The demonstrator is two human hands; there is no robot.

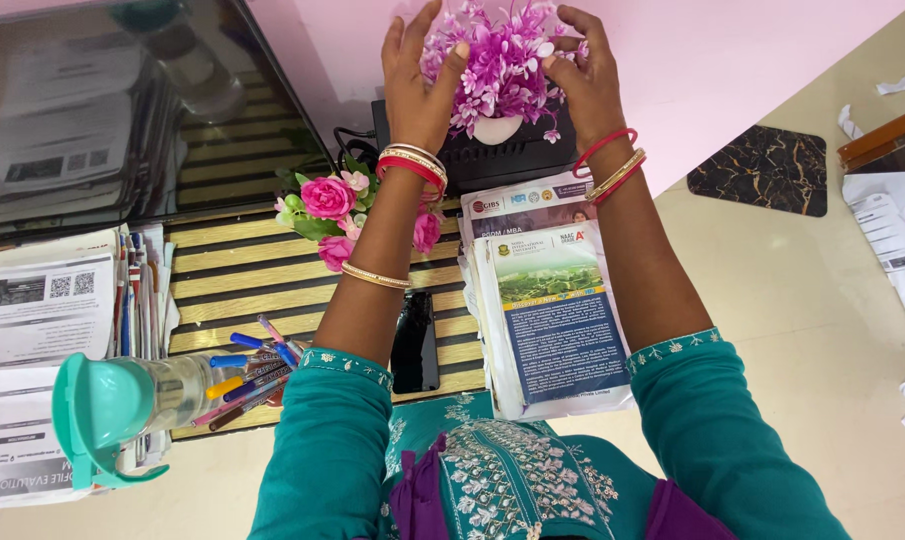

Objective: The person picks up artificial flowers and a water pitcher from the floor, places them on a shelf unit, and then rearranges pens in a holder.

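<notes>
A small white pot [496,129] of purple artificial flowers [502,60] stands on a black box [517,160] against the pink wall. My left hand [417,85] cups the left side of the flowers, fingers spread and touching the blooms. My right hand [584,75] cups the right side the same way. Both wrists wear red and gold bangles, and my teal embroidered sleeves fill the lower part of the view.
A bunch of pink artificial roses [330,205] lies left of my left arm. A stack of brochures [550,310] sits under my right arm. A black phone [415,345], loose pens [247,375], a teal-capped clear bottle [122,405] and paper piles [42,310] lie on the striped desk.
</notes>
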